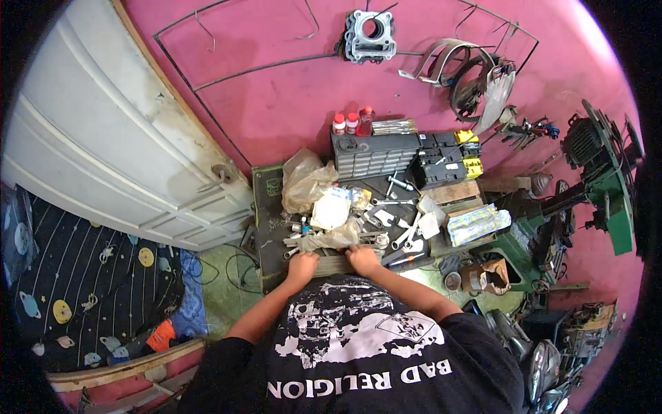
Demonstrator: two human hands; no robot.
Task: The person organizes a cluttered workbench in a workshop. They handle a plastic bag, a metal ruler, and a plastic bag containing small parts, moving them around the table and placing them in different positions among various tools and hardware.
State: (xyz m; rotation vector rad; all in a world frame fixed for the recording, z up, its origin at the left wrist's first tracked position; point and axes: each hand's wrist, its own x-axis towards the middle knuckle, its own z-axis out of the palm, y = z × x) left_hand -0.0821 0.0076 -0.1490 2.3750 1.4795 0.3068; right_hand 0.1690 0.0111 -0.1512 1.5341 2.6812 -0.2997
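At the near edge of the cluttered workbench, my left hand and my right hand rest a short way apart with fingers curled in. A greyish, ridged strip runs between them; its kind is unclear, and whatever the fingers close on is hidden. Just beyond the hands lies a crumpled translucent plastic bag. Several spanners and other metal tools spread out to the right of it. Farther back are a white sheet-like piece and a larger cloudy plastic bag.
A small-drawer cabinet stands at the back, with red-capped bottles on top and black-and-yellow boxes beside it. A green machine rises at the right. A white door stands left; engine gaskets hang on the pink wall.
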